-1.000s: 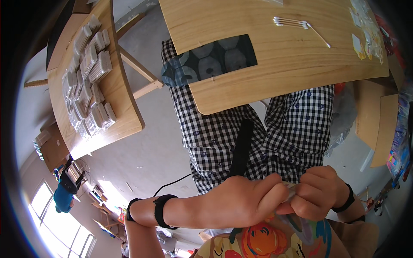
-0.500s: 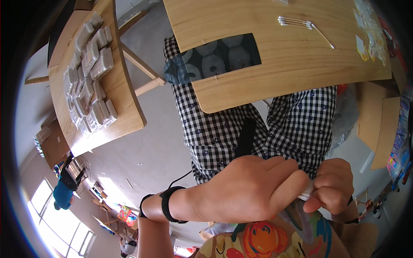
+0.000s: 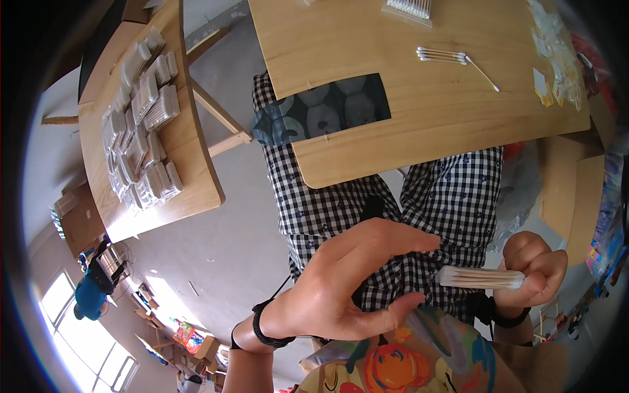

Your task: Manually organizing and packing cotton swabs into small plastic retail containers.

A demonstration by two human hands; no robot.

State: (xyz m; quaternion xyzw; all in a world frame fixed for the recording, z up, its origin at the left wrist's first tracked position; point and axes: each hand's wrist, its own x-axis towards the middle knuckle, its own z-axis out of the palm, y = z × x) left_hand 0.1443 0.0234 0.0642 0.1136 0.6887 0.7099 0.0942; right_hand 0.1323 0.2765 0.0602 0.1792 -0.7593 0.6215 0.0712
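My right hand [image 3: 538,270] grips one end of a small clear bag of cotton swabs [image 3: 481,278], held level above my lap. My left hand [image 3: 347,281] is open beside it, thumb and fingers parted towards the bag's free end and not touching it. On the wooden table [image 3: 452,118] lie a few loose cotton swabs [image 3: 442,56], with a single swab [image 3: 483,73] slanting away from them. Farther back, another clear bag of cotton swabs [image 3: 409,10] is cut off by the upper picture edge.
A dark printed film strip [image 3: 327,111] hangs partly off the table's left side. Clear and yellow packaging [image 3: 557,59] is heaped at its right. On the left, a second table [image 3: 196,177] bears many bagged swabs [image 3: 141,124]. Cardboard boxes [image 3: 580,196] stand at the right.
My hands have come apart; the left has let go and opened, while the right holds the swab bag, now in plain sight. The view has shifted, showing another bag at the table's back.
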